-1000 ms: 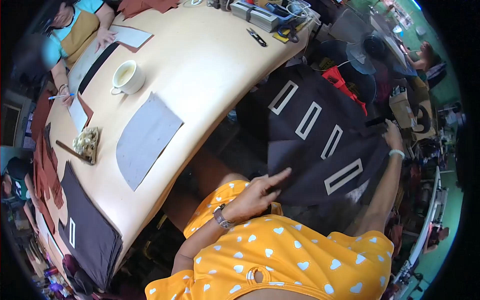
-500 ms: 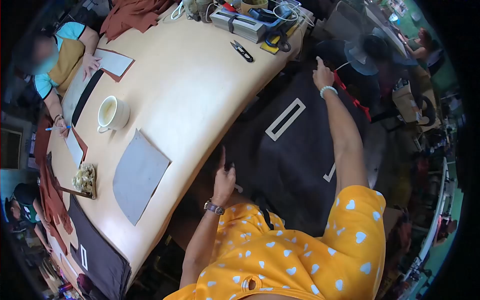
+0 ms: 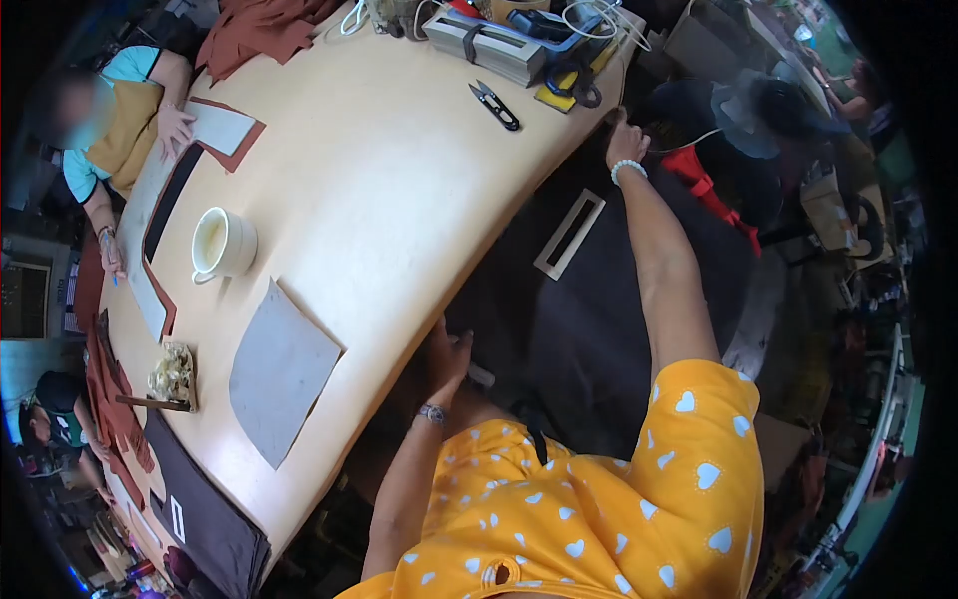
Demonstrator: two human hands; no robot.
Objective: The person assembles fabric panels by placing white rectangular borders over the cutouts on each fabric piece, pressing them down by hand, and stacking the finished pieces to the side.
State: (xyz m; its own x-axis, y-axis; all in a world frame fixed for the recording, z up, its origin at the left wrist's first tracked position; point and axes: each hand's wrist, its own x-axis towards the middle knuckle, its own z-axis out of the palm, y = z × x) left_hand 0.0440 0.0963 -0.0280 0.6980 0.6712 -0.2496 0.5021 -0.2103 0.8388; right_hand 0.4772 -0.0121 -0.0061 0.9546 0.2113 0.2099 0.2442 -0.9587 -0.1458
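Observation:
Dark fabric with a pale rectangular frame shape on it hangs beside the table's near edge. My right hand, with a beaded bracelet at the wrist, is closed at the fabric's upper corner, near the table's right corner. Below the table edge, my left hand is at the fabric's left side, partly in shadow; its fingers are hard to make out. A grey curved panel lies flat on the table to the left of my left hand.
A cup and small black snips are on the table. A co-worker's hand rests on a pale template at the far left. Dark fabric pieces are stacked at lower left. A red object lies beyond my right arm.
My right hand has moved from far right to the table's corner, bringing the fabric beside the edge. My left hand has shifted left to the table edge. Fewer frame shapes show.

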